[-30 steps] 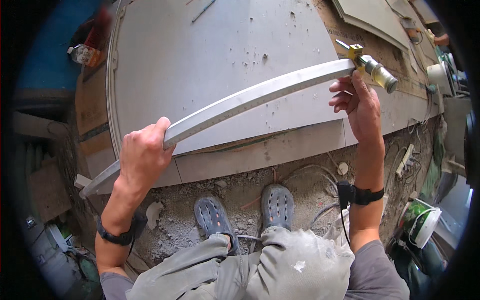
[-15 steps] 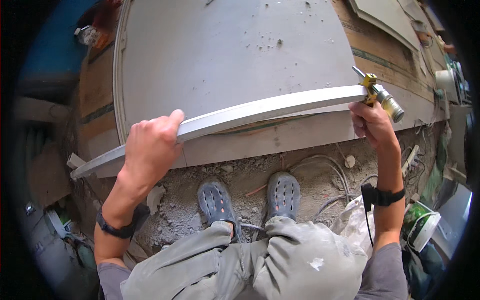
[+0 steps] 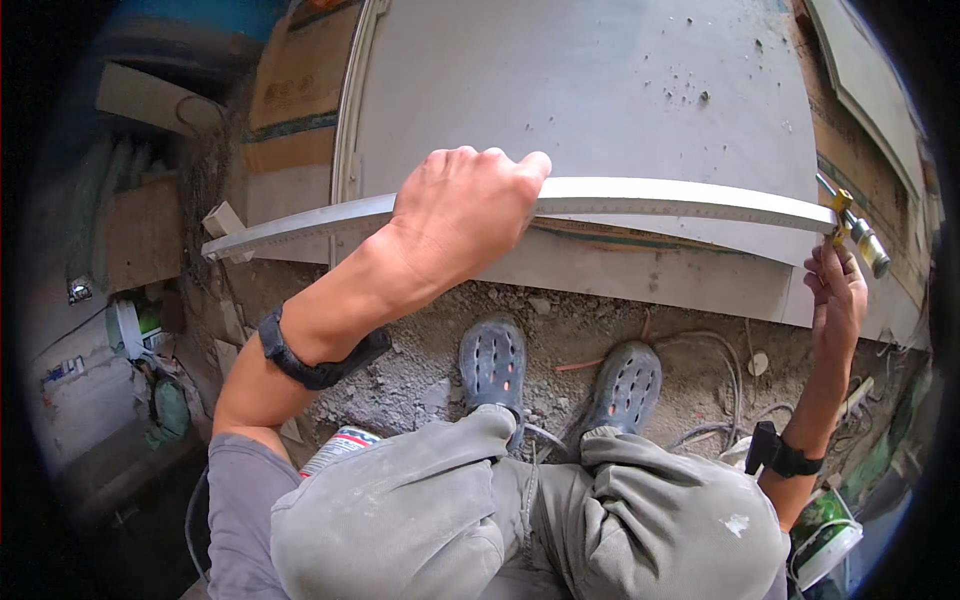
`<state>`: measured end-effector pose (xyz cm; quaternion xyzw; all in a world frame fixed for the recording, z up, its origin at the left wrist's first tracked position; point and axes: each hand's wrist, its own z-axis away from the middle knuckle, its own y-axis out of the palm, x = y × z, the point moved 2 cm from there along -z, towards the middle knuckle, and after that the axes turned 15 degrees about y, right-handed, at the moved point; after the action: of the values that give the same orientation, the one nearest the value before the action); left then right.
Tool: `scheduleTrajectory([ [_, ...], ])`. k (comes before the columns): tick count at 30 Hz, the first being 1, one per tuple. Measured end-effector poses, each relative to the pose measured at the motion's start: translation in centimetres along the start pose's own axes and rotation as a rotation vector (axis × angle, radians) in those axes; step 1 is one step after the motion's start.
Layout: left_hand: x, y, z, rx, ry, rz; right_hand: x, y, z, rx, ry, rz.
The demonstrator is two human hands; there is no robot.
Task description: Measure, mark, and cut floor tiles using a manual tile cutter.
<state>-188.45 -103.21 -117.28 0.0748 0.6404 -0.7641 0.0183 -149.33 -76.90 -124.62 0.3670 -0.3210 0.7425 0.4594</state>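
A long silver metal bar (image 3: 690, 197) with scale marks along its near edge lies crosswise over a pale grey panel (image 3: 590, 90). At its left end sits a short crosspiece (image 3: 226, 222). My left hand (image 3: 465, 215) is closed over the bar left of its middle, knuckles up. A yellow cutter head (image 3: 843, 212) with a thin rod and a translucent amber handle (image 3: 868, 248) is on the bar's right end. My right hand (image 3: 838, 285) reaches up from below and pinches the underside of the cutter head; its fingertips are partly hidden.
Crumbs of debris (image 3: 704, 97) dot the panel, which rests on cardboard (image 3: 305, 75). Grey clogs (image 3: 493, 362) on my feet stand on rubble-strewn ground beside loose cables (image 3: 735, 365). A tub (image 3: 340, 448) is by my left knee, a green-and-white bucket (image 3: 828, 540) at lower right.
My left hand has moved rightward along the bar, nearer its middle. The whole view has swung left, so the panel and bar appear further right. My right hand stays at the cutter head.
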Motion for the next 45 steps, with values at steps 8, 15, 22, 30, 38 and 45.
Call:
scheduleTrajectory([
  [8, -0.4, -0.4, 0.1, 0.018, -0.010, 0.053, 0.7, 0.9, -0.4, 0.472, 0.098, -0.680],
  [15, -1.4, -0.6, -0.8, 0.086, -0.007, 0.107, 0.4, 2.0, -1.3, 0.541, 0.028, -0.796],
  [22, -3.0, -0.8, -1.0, 0.094, 0.022, 0.199, -1.8, 12.7, 3.8, 0.457, 0.122, -0.861],
  [30, 0.1, 0.1, 1.4, 0.069, 0.001, 0.403, -0.2, 9.1, 2.3, 0.210, 0.119, -0.739],
  [38, -1.7, 0.8, 0.2, -0.027, 0.093, 0.451, -0.1, 8.3, 2.6, 0.132, 0.221, -0.632],
  [45, -2.7, 1.1, -0.8, 0.101, 0.129, 0.536, -1.4, 11.3, 4.6, 0.321, 0.258, -0.615],
])
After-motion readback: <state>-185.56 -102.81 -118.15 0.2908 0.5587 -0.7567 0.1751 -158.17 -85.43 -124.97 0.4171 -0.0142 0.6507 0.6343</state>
